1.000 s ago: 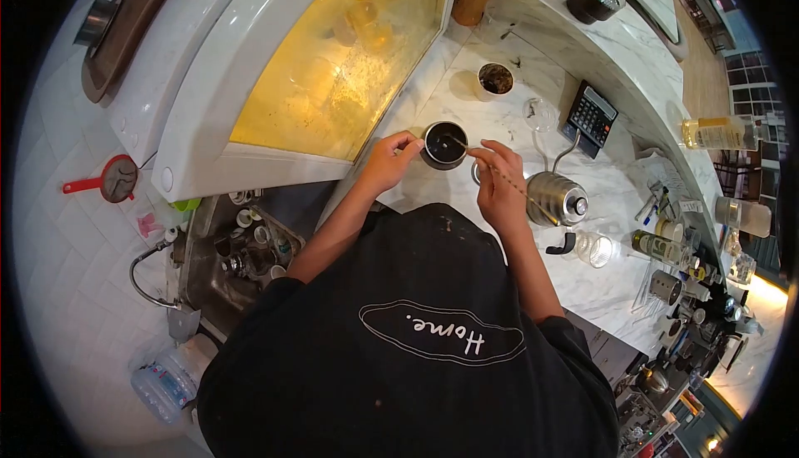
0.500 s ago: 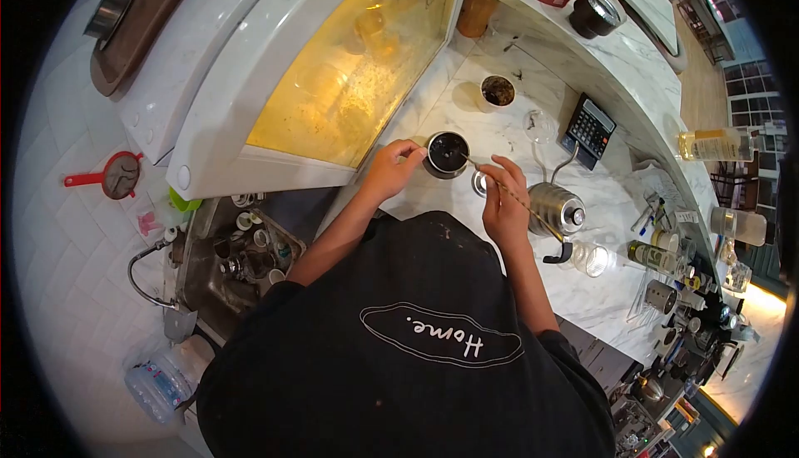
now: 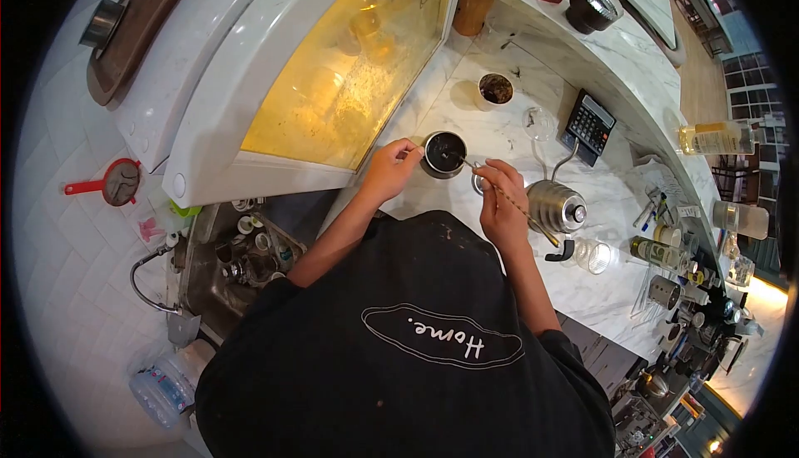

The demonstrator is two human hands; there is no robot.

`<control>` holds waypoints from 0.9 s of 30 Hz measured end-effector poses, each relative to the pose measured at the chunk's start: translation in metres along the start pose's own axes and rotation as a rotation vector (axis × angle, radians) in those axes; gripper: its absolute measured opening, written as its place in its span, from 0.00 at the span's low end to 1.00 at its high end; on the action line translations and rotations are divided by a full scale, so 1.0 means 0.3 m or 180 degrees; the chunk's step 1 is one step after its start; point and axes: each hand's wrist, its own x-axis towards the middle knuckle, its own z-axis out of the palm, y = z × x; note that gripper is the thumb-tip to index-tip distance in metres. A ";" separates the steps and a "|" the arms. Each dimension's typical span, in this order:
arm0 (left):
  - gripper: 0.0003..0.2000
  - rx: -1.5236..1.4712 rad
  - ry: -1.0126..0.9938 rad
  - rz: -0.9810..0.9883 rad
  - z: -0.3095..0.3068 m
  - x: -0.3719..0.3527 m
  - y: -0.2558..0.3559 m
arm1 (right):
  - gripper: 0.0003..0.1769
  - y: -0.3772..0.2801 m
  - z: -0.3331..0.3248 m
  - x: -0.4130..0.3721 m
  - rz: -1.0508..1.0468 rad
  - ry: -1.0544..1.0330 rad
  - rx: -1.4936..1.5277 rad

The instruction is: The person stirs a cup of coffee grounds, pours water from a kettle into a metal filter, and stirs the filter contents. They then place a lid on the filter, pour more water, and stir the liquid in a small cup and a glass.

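My left hand is closed at the side of a round metal cup, thumb and fingers pinching its rim. Dark liquid fills part of the cup. My right hand grips a long bar spoon with a twisted shaft, its lower end dipping into the liquid. The spoon's tip is hidden in the dark liquid. A small round metal piece lies beside the cup, partly covered by my right hand. Close to the right of that hand stands a steel gooseneck kettle.
Behind the cup stands a paper cup with dark grounds. A calculator lies to the right. A glass and bottles are right of the kettle. On the left are a yellow-lit display case and a sink.
The bar spoon has shifted inside the cup, and my right hand has turned slightly with it. My left hand keeps its hold on the cup.
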 end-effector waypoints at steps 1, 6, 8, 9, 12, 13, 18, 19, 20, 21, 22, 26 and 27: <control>0.12 -0.0057 -0.0021 -0.0012 0.003 -0.003 -0.004 | 0.10 -0.008 0.009 0.001 -0.0001 -0.0055 0.0001; 0.12 -0.0066 -0.0004 -0.0017 -0.003 -0.006 0.009 | 0.10 -0.013 0.028 0.014 -0.0100 -0.0007 -0.0127; 0.12 -0.0016 0.0026 0.0050 -0.005 -0.005 0.013 | 0.08 -0.013 0.009 0.017 -0.0014 0.0116 -0.0195; 0.12 0.0008 0.0032 0.0081 -0.005 -0.005 0.015 | 0.08 -0.002 0.006 0.008 0.0068 0.0111 -0.0213; 0.12 -0.0093 -0.0048 0.0040 -0.012 0.002 0.017 | 0.12 0.007 0.006 -0.009 -0.0038 -0.0012 0.0029; 0.11 -0.0114 -0.0092 0.0006 -0.012 0.004 0.009 | 0.11 -0.001 0.009 -0.008 -0.0073 -0.0007 0.0025; 0.11 -0.0104 -0.0131 0.0015 -0.016 0.013 -0.001 | 0.09 -0.016 0.009 0.022 -0.0008 0.0040 -0.0220; 0.11 -0.0111 -0.0138 0.0003 -0.017 0.012 -0.001 | 0.09 -0.013 0.005 0.019 0.0029 0.0036 -0.0217; 0.11 -0.0121 -0.0141 -0.0008 -0.017 0.012 0.001 | 0.09 -0.011 -0.001 0.016 0.0062 0.0027 -0.0215; 0.11 -0.0140 -0.0129 -0.0017 -0.015 0.012 0.002 | 0.09 -0.009 -0.007 0.016 0.0079 0.0011 -0.0215; 0.11 -0.0121 -0.0118 -0.0031 -0.014 0.012 0.001 | 0.09 -0.009 -0.011 0.016 0.0018 -0.0016 -0.0208; 0.12 -0.0095 -0.0103 -0.0054 -0.014 0.010 -0.004 | 0.10 -0.018 -0.007 0.010 -0.0137 -0.0086 -0.0068; 0.12 -0.0104 -0.0105 -0.0048 -0.013 0.009 -0.002 | 0.11 -0.022 -0.003 0.008 -0.0157 -0.0095 -0.0010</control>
